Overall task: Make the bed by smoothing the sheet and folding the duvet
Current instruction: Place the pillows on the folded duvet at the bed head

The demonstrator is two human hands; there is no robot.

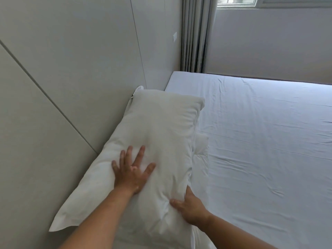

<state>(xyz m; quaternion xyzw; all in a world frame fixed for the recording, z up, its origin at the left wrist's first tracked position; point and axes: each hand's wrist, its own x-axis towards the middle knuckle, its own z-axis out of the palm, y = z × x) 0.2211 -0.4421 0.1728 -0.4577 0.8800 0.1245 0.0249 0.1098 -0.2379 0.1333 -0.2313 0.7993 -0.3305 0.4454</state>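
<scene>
Right grip (190, 207) clasping pillow (161, 126) edge, left grip (132, 174) released, fingers (141, 155) spread flat on pillow top, wrinkled white sheet (269, 141) beneath, wall panel (71, 69) behind

Count log, head view.

Hands: 2. Left hand (131, 173), right hand (190, 209).
Pillow (161, 123): 1 certain, cream case.
White padded piece (200, 150) under pillow's right edge: 1. Second pillow or duvet, cannot tell.
White corner (139, 88) behind pillow's far end: 1, kind unclear.
Sheet (260, 141): 1, white.
Curtain (195, 33): 1, grey, pleated.
Window (251, 0): 1, lower frame only in view.
Wall plate (174, 36): 1.
Panel seams (45, 96) in wall: 2.
</scene>
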